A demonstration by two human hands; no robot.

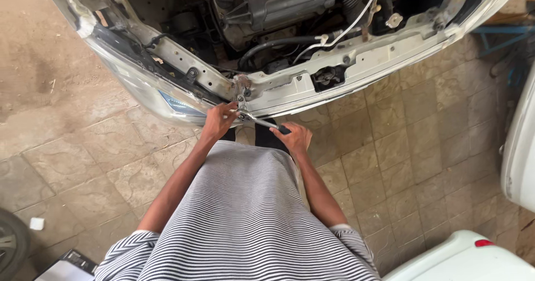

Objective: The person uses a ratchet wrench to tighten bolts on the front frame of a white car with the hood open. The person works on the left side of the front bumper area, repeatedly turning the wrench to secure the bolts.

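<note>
The right hand (294, 137) has its grip closed round the dark handle of a slim silver metal ratchet wrench (261, 121), whose head sits at a bolt on the white car's front metal crossmember (356, 63) — the left hand (218, 121) pinches that head, fingers narrow.

Shiny metal ratchet wrench (259, 120), scuffed painted-metal car front panel (356, 63), rough matt stone paving (412, 147)
</note>
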